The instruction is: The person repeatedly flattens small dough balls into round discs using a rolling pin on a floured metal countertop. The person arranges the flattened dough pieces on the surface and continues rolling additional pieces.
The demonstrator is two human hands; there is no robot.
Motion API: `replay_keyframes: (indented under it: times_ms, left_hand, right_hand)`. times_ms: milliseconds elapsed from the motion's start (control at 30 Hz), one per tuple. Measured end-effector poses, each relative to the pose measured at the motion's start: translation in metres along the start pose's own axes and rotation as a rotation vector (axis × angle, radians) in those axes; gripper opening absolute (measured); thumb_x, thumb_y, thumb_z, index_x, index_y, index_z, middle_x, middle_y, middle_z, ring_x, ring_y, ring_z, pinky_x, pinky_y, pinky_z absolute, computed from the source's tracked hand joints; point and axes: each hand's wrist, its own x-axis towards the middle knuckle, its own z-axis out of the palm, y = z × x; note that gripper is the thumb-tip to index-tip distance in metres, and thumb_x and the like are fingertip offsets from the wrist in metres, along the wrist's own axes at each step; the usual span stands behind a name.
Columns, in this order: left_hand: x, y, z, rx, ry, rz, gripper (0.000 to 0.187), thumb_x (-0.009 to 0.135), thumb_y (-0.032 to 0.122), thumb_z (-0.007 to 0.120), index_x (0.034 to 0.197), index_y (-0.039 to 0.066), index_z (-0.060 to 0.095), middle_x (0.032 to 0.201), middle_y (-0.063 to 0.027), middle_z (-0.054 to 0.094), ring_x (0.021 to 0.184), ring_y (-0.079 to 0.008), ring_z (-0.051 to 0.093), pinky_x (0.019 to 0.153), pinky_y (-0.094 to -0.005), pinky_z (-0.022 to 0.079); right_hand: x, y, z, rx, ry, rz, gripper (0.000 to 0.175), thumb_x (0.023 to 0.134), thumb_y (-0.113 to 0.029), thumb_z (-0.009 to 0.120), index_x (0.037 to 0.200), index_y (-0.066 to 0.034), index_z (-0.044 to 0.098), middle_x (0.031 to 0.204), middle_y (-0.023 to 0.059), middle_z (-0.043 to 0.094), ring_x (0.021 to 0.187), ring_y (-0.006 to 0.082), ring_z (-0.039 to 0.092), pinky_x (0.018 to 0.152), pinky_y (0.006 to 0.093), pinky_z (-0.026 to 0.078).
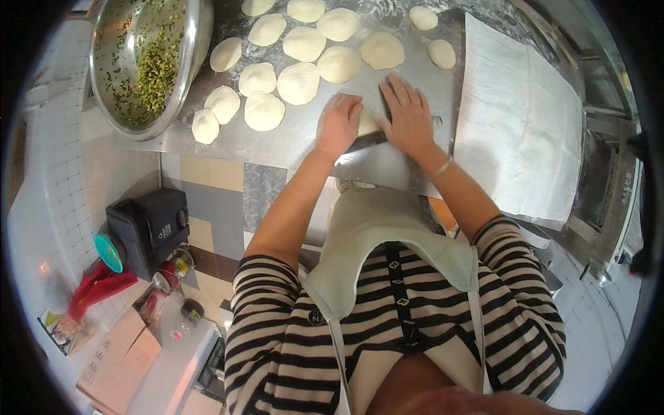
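Note:
My left hand (339,124) curls its fingers at the left edge of a piece of dough (368,122) on the steel worktop (218,142). My right hand (409,116) is palm down just right of that dough, fingers stretched forward and thumb apart. Part of the dough is hidden between the hands. A dark strip (371,139) shows at the dough's near side; I cannot tell whether it is a tool or a shadow. A small shiny end (437,121) peeks out right of my right hand. Beyond my hands lie several flattened dough rounds (298,83).
A large steel bowl (201,46) with chopped green-and-yellow filling (158,78) stands at the left. Two smaller dough pieces (442,54) lie near a white cloth (519,124) on the right. Below left are a black bag (148,228) and a cardboard box (119,358).

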Motion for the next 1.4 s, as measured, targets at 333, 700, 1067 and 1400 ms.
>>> replay_keyframes:
  times_ms: [333,700,1067,1400]
  left_hand:
    - [0.001,-0.003,-0.028,0.083,-0.263,-0.263,0.039,0.082,0.029,0.085,0.104,-0.001,0.076,0.092,-0.0162,0.074,0.08,-0.027,0.069,0.076,-0.0382,0.055]
    - [-0.007,0.002,-0.024,-0.166,-0.032,-0.49,0.037,0.084,0.03,0.083,0.101,-0.002,0.075,0.094,-0.0158,0.077,0.086,-0.0289,0.073,0.08,-0.0369,0.056]
    - [-0.057,0.005,-0.036,-0.432,-0.089,-0.692,0.031,0.095,0.018,0.075,0.11,-0.008,0.067,0.095,-0.0101,0.072,0.082,-0.0153,0.067,0.071,-0.0284,0.055]
    - [-0.022,-0.008,-0.026,-0.125,-0.056,-0.447,0.03,0.078,0.027,0.085,0.097,0.004,0.077,0.094,-0.0139,0.071,0.087,-0.0295,0.069,0.082,-0.0385,0.055]
  right_hand:
    - [-0.032,-0.002,-0.011,0.074,-0.061,0.036,0.069,0.091,-0.04,0.07,0.148,-0.0056,0.051,0.161,0.0118,0.043,0.146,0.0298,0.042,0.118,0.0531,0.032]
    - [0.055,0.002,0.022,0.058,0.175,0.008,0.067,0.091,-0.04,0.07,0.145,-0.0042,0.054,0.158,0.0131,0.047,0.144,0.0307,0.044,0.116,0.0482,0.035]
    - [-0.036,-0.009,-0.016,0.032,-0.028,0.005,0.064,0.091,-0.036,0.07,0.145,-0.0047,0.054,0.159,0.0129,0.045,0.145,0.031,0.044,0.117,0.0505,0.034]
    - [-0.018,-0.004,-0.004,0.098,-0.013,0.02,0.065,0.093,-0.037,0.068,0.147,-0.0047,0.053,0.159,0.0115,0.046,0.145,0.0302,0.044,0.116,0.0468,0.035]
